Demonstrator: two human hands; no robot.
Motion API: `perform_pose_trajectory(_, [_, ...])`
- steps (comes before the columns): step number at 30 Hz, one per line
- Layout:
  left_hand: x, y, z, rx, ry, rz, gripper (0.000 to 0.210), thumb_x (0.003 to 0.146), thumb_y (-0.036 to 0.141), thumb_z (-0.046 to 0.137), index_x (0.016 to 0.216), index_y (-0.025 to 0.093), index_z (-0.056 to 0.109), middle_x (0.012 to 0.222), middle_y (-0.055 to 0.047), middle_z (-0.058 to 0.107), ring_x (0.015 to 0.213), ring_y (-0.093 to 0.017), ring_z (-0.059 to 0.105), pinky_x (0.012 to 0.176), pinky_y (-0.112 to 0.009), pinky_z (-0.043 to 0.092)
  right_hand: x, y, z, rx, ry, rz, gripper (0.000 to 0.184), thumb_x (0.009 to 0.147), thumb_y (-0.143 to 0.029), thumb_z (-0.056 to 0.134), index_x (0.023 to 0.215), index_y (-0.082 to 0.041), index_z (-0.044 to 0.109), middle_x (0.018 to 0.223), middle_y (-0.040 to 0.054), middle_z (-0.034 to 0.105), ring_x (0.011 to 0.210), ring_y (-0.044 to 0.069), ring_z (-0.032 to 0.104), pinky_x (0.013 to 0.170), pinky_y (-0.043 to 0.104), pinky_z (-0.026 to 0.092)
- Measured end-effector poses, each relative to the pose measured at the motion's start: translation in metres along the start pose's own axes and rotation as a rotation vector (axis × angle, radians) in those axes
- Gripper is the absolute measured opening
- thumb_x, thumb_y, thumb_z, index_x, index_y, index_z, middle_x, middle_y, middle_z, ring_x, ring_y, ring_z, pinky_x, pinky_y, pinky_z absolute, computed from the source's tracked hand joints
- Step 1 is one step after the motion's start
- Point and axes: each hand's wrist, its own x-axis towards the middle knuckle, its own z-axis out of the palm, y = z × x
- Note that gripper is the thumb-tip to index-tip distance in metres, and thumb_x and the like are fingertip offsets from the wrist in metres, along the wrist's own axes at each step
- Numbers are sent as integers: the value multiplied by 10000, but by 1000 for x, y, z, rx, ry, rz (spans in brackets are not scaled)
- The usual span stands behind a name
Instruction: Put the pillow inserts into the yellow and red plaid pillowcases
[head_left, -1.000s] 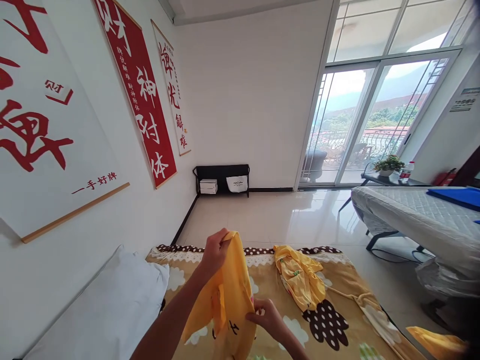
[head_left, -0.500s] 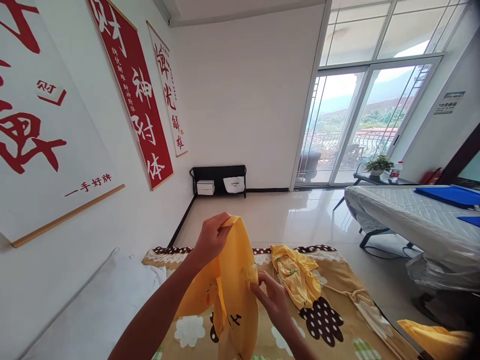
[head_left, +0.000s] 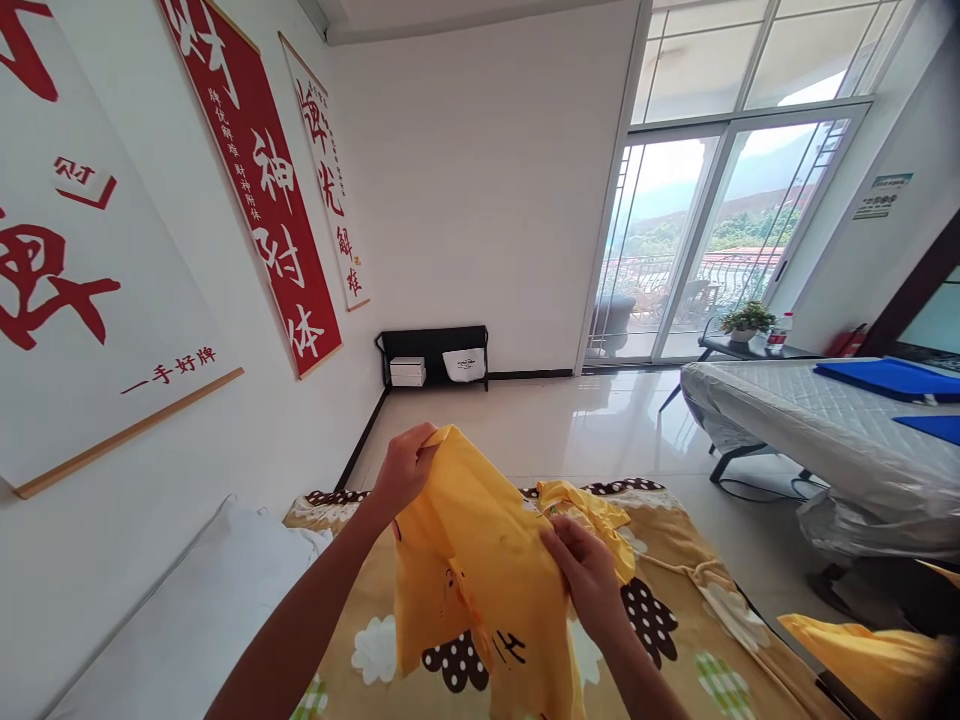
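My left hand [head_left: 409, 465] pinches the top corner of a yellow printed cloth [head_left: 487, 530], its fingers closed on the fabric. My right hand [head_left: 589, 580] grips the cloth's right edge, thumb on the near side. Between both hands the fabric hangs spread above the bed, with black marks printed low on it and a fold or split in the middle. I cannot tell whether it is a garment. Just behind my right hand, a second crumpled yellow cloth [head_left: 592, 505] lies on the tan patterned bedspread [head_left: 720, 640].
A white pillow [head_left: 202, 600] lies at the left by the wall. More yellow fabric [head_left: 862, 660] shows at the lower right. Across the floor stands a plastic-wrapped bed [head_left: 787, 410] with blue trays or mats [head_left: 889, 380]. A black bench [head_left: 433, 352] stands at the far wall.
My right hand has moved right, pulling the yellow cloth out wider between my hands. My left hand has shifted slightly left. The view has turned a little to the right.
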Motion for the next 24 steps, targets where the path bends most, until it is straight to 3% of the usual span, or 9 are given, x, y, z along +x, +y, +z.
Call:
perform_pose_trajectory(3, [1,-3,6,13,-2,19,193,870,261,409,689,206,442,603,56,404,582,-99,372,590,-224,294,-2,2,-7,66,-218,109,482,720,-648,712,750,-183,588,584,-29,530,496,91,434,454,204,343])
perform_pose_trajectory(6, [0,0,9,16,1,50,180,873,238,413,700,206,453,609,54,417,578,-100,382,582,-222,300,-5,12,-17,44,-439,154,530,587,-629,816,774,-165,642,661,-4,605,581,124,513,544,233,423])
perform_pose_trajectory(8, [1,4,8,18,20,75,169,870,218,416,706,209,455,607,52,416,570,-102,382,570,-223,302,-7,19,-23,-41,-512,181,516,519,-573,873,736,-153,665,656,-8,603,604,127,513,566,233,435])
perform_pose_trajectory(11, [3,10,2,21,83,121,167,873,200,421,709,213,453,606,51,413,562,-103,374,561,-224,308,-7,28,-31,-92,-463,175,436,551,-507,880,618,-147,642,602,-20,565,605,107,483,563,206,420])
perform_pose_trajectory(14, [7,15,-9,44,157,147,170,875,193,436,707,215,450,598,51,404,558,-104,360,562,-225,314,-9,34,-39,65,-443,160,430,570,-528,864,650,-151,672,644,2,606,640,118,527,595,209,448])
perform_pose_trajectory(17, [11,17,-21,83,209,147,188,867,184,447,684,217,423,582,55,368,549,-104,334,554,-227,309,-13,38,-45,186,-466,189,472,523,-560,875,712,-161,709,655,14,636,621,127,562,589,219,467])
perform_pose_trajectory(20, [14,16,-32,102,245,144,207,872,203,462,673,216,408,576,60,335,542,-100,306,541,-226,296,-16,43,-46,172,-538,199,470,485,-539,899,710,-165,726,664,16,654,629,131,581,607,222,480])
perform_pose_trajectory(24, [16,10,-45,110,291,115,188,883,252,487,701,214,457,569,66,324,535,-97,288,525,-227,279,-13,43,-44,92,-499,191,446,628,-587,813,723,-159,732,671,25,658,652,145,586,615,238,484])
